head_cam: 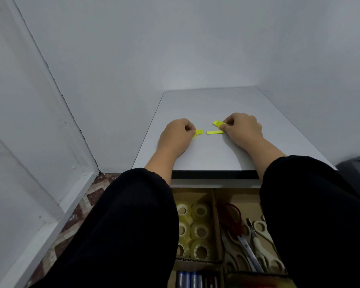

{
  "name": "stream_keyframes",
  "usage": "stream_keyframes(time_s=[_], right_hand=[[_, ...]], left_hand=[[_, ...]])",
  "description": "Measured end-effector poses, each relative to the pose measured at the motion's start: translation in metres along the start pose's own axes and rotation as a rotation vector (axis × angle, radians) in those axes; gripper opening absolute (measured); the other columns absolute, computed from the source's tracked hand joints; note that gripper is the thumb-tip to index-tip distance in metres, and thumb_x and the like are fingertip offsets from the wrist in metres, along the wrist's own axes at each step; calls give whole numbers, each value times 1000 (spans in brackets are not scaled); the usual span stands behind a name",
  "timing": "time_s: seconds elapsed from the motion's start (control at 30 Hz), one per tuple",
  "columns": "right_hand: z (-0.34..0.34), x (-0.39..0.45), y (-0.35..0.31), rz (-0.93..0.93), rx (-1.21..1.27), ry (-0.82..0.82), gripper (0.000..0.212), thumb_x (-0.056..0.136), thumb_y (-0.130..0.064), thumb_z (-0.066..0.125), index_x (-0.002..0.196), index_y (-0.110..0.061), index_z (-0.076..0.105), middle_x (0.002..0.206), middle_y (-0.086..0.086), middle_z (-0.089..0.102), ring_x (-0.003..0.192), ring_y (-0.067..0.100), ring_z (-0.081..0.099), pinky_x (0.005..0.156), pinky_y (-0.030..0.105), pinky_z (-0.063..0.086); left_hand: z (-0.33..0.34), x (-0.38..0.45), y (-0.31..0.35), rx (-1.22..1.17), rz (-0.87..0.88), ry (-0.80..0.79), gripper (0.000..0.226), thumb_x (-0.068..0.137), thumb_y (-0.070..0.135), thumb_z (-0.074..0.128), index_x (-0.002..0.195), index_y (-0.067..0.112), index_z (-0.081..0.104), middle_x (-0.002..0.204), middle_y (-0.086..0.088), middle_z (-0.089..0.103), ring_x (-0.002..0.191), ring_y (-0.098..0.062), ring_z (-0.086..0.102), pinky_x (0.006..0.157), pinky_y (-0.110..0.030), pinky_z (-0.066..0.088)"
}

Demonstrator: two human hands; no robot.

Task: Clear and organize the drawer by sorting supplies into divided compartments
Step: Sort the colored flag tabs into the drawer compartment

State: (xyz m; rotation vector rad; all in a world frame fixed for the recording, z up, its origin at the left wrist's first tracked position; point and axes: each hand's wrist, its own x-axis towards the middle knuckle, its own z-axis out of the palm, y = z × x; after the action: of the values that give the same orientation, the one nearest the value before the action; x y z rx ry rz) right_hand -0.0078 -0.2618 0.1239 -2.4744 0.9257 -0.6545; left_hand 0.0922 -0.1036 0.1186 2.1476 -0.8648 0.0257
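Both hands on white desk top (216,150) above open drawer (214,196); L hand (176,135) pinches yellow slip (199,133); R hand (242,129) pinches another (218,123); third strip (215,132) lies flat between them, long axis left-right, end touching R fingertips (223,127), so R nearer.

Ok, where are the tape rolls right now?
In the head view, the tape rolls sit in the drawer's left compartment, beside the scissors compartment and just behind the pens.
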Motion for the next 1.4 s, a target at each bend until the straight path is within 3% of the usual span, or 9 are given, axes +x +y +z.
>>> stream_keyframes(time_s=[0.13, 0.27, 0.43, 0.6, 0.77, 0.9, 1.1, 1.27, 1.4], right_hand=[[1, -1, 1, 15, 60, 23, 21, 90, -43, 60, 99, -24, 66, 106, 1, 64, 108, 28, 51, 88, 36, 32], [-1, -1, 2, 10, 77, 20, 18, 92, -34, 58, 104, -24, 69, 108, 2, 66, 108, 28, 53, 93, 37, 36], [-5, -8, 0, -38, 459, -170, 13, 81, -39, 69, 73, -28, 69, 80, -11, 66, 88, 15, 59, 95, 41, 46], [-6, -9, 0, -123, 180, -133, 5, 83, -38, 67, 83, -35, 70, 76, -20, 57, 89, 12, 53, 95, 38, 43], [-5, -12, -5, -186, 3, -83, 19, 87, -44, 61, 97, -33, 73, 89, -10, 54, 104, 20, 50, 89, 35, 40], [-5, -12, -5, -198, -4, -46, 15, 87, -41, 61, 89, -30, 71, 93, -5, 58, 103, 21, 51, 89, 36, 39], [-2, -11, -4, -212, 12, -41, 16, 88, -38, 60, 94, -27, 69, 99, -4, 67, 104, 21, 53, 92, 35, 35], [-2, -12, -5, -239, -40, -29, 23, 91, -37, 59, 105, -26, 72, 102, 1, 68, 106, 24, 52, 90, 35, 37], [-2, -15, -6, -254, -140, 3, 26, 92, -40, 57, 108, -25, 71, 105, 4, 64, 108, 27, 48, 86, 35, 34]], left_hand=[[-1, 0, 0, -13, -3, 7, 18, 88, 14, 52, 87, 16, 70, 75, 6, 59, 69, -15, 52, 58, -24, 37], [0, 0, 0, 20, 2, -32, 9, 86, 23, 64, 88, 16, 69, 82, 3, 61, 78, -17, 57, 66, -26, 44], [0, 2, -2, 12, -2, -39, 6, 85, 24, 66, 83, 21, 63, 84, 7, 56, 80, -14, 55, 68, -29, 45], [-1, 0, -2, -50, 12, -46, 6, 84, 19, 67, 85, 24, 64, 82, 9, 59, 78, -12, 55, 68, -25, 43], [-1, 1, -1, 5, -7, -55, 12, 86, 24, 65, 96, 20, 69, 91, 3, 64, 85, -15, 59, 73, -28, 48], [-2, 0, 0, 34, -5, -62, 1, 86, 24, 64, 87, 26, 64, 85, 7, 60, 84, -16, 59, 72, -30, 49], [-3, 0, -2, -40, 10, -52, 5, 84, 22, 66, 84, 25, 63, 85, 7, 62, 81, -14, 57, 71, -29, 47], [-1, 1, -4, -157, -28, -55, 17, 83, 14, 70, 99, 18, 71, 86, 5, 62, 88, -17, 60, 84, -33, 51], [-3, -2, -2, -157, -1, -57, 9, 84, 12, 68, 86, 21, 70, 78, 7, 60, 80, -15, 55, 79, -32, 48]])
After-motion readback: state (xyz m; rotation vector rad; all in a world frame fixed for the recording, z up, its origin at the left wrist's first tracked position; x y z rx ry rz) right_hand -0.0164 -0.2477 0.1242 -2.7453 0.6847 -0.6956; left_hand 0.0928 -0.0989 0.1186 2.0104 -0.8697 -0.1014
